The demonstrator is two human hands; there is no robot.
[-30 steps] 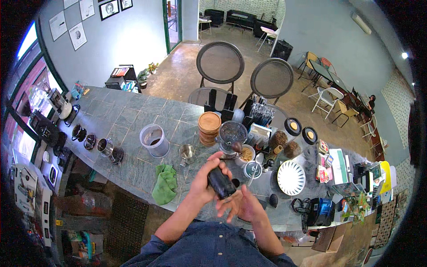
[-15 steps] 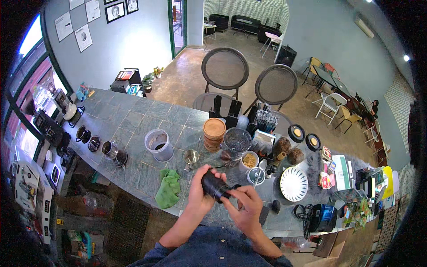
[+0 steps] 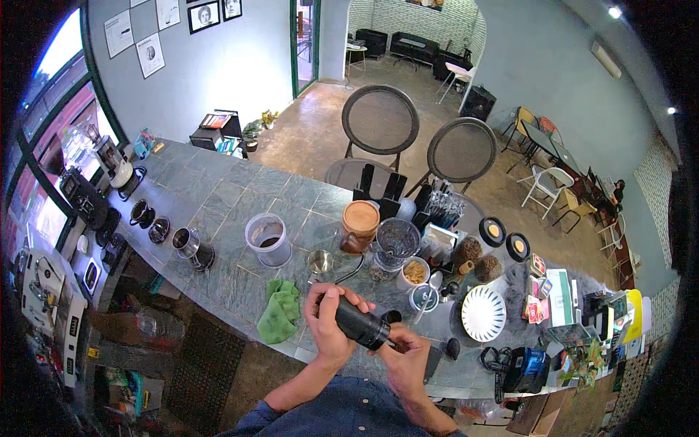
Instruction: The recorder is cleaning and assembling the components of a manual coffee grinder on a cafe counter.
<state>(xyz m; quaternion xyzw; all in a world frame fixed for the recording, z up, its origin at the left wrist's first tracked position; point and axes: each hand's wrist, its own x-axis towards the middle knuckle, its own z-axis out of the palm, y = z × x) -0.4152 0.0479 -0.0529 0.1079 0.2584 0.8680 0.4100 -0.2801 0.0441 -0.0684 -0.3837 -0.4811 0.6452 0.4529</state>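
Observation:
My left hand (image 3: 331, 329) is wrapped around a black hand coffee grinder (image 3: 357, 323), tilted with its lower end toward my right hand. Past my left fingers a thin crank arm (image 3: 355, 271) reaches up to a brown knob (image 3: 354, 243). My right hand (image 3: 405, 364) has its fingers closed at the grinder's lower end; its fingertips are partly hidden there. Just beyond the grinder stands a small metal cup (image 3: 320, 262). A green cloth (image 3: 279, 312) lies to the left, and a lidded jar with a spoon (image 3: 423, 298) stands to the right.
On the stone-tiled counter (image 3: 211, 193) are a clear plastic container (image 3: 268, 242) with dark contents, a metal jug (image 3: 187, 242), a stack of brown coasters (image 3: 360, 218), a glass dripper (image 3: 397, 239) and a white ribbed plate (image 3: 483, 313). A window and machines are at left.
The view has shifted slightly, so the scene sits further right. The grinder has turned in my left hand, its crank knob swinging left. My right fingers have moved beneath its lower end.

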